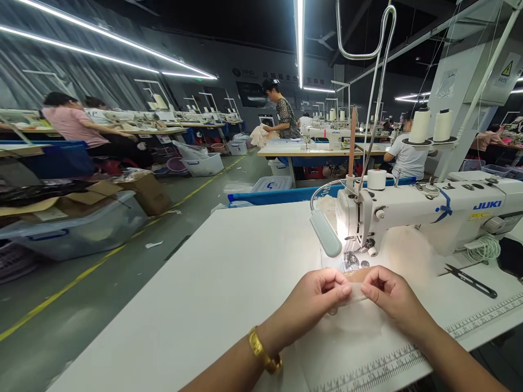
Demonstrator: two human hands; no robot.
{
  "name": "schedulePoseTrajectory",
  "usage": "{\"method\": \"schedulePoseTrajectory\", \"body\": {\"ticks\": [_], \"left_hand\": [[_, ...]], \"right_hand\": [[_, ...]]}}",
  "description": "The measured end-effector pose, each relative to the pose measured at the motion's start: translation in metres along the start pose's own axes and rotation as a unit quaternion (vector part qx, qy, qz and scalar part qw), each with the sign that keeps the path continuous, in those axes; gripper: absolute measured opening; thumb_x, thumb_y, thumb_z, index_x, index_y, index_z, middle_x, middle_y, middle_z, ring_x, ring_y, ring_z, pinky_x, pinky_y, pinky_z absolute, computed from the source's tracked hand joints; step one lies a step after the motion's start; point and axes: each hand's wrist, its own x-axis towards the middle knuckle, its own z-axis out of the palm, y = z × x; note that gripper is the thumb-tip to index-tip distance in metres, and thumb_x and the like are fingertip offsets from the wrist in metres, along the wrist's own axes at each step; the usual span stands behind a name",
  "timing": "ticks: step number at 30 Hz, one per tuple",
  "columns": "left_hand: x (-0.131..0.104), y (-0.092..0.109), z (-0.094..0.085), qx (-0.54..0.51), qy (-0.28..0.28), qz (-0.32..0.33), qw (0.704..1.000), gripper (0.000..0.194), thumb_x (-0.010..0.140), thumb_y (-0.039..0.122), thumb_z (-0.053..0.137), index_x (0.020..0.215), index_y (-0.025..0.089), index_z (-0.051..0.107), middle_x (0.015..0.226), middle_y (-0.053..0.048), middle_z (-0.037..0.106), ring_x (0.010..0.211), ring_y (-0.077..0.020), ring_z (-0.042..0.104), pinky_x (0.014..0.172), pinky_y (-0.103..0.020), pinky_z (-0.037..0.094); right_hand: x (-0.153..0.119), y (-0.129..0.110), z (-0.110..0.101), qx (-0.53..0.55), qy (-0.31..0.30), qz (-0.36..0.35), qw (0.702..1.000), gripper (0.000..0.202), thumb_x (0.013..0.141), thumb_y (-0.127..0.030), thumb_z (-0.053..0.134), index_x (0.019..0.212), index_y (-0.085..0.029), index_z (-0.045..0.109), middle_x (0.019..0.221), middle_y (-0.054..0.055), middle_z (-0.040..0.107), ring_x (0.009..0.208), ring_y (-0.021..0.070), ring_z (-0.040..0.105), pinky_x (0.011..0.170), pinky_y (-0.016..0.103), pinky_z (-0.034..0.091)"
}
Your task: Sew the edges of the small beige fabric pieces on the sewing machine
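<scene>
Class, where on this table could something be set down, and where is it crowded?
The white tabletop has a broad bare patch between its left edge and the left hand. Crowded: before the white JUKI sewing machine, where that hand and the right hand pinch sheer pale fabric, and around the slim black thread snips.

2 JUKI sewing machines (412, 209), thread cones (420, 127) and people (77, 122) at worktables (281, 153) mark this as a sewing workshop.

A shiny gold bracelet (257, 345) rings the person's left forearm (226, 363), a broad, rounded band that catches the light from where I'm watching. Past the bracelet, the left hand (321, 294) is bare. To the bracelet's right, the right hand (390, 294) and right forearm (453, 351) are bare too.
</scene>
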Motion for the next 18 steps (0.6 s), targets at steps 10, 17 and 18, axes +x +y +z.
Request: {"method": "schedulePoseTrajectory", "body": {"ticks": [10, 17, 18], "left_hand": [[0.0, 0.002, 0.0, -0.023, 0.006, -0.001, 1.0, 0.041, 0.08, 0.056, 0.071, 0.079, 0.016, 0.063, 0.071, 0.001, 0.057, 0.067, -0.015, 0.052, 0.064, -0.027, 0.044], [-0.022, 0.035, -0.017, 0.029, -0.095, 0.01, 0.995, 0.031, 0.085, 0.048, 0.067, 0.084, 0.017, 0.064, 0.076, 0.0, 0.065, 0.072, -0.0149, 0.056, 0.069, -0.026, 0.044], [-0.026, 0.044, -0.022, 0.047, -0.11, 0.01, 0.993, 0.03, 0.085, 0.047, 0.067, 0.085, 0.017, 0.065, 0.075, 0.0, 0.065, 0.072, -0.0148, 0.056, 0.068, -0.026, 0.044]], "right_hand": [[0.001, 0.006, -0.002, 0.033, -0.007, 0.0, 0.999, 0.036, 0.092, -0.054, 0.069, 0.081, -0.022, 0.057, 0.081, -0.002, 0.051, 0.077, 0.0168, 0.044, 0.071, 0.029, 0.036], [-0.021, -0.025, 0.004, -0.024, -0.039, 0.029, 0.999, 0.028, 0.092, -0.045, 0.067, 0.081, -0.021, 0.058, 0.076, -0.003, 0.05, 0.072, 0.0154, 0.044, 0.067, 0.028, 0.035], [-0.025, -0.032, 0.008, -0.028, -0.05, 0.034, 0.998, 0.025, 0.092, -0.042, 0.067, 0.081, -0.021, 0.059, 0.074, -0.004, 0.05, 0.071, 0.015, 0.044, 0.066, 0.027, 0.035]]}}
